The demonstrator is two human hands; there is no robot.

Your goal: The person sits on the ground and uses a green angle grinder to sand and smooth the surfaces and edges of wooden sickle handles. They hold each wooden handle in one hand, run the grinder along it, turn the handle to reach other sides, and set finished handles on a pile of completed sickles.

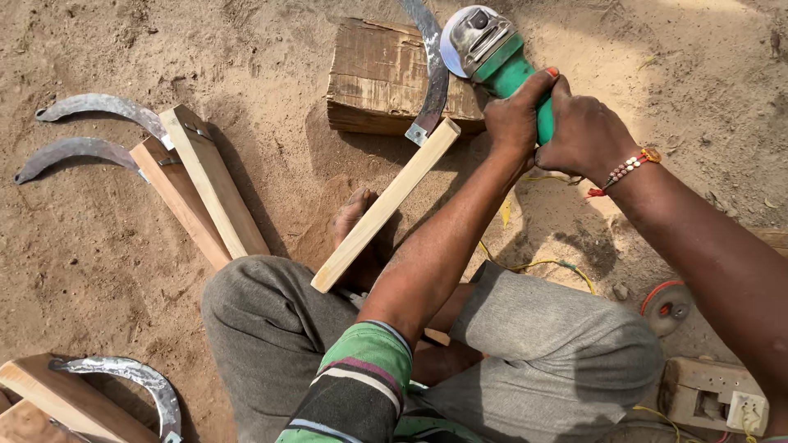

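Note:
My left hand [513, 115] and my right hand [584, 131] both grip the green body of an angle grinder [501, 61]. Its disc and metal guard [466, 37] sit against the curved steel blade [433, 70] of a sickle. That blade rests across a wooden block [373, 78] on the sand. The sickle's pale wooden handle [386, 205] slants down toward me, over my bare foot [355, 215]. My right wrist wears a beaded bracelet [628, 166].
Two more sickles with wooden handles [197, 189] lie on the sand at left, and another [123, 385] at bottom left. A yellow cable [546, 264] runs past my grey-trousered knees. A spare disc [666, 308] and a socket board [714, 394] lie at bottom right.

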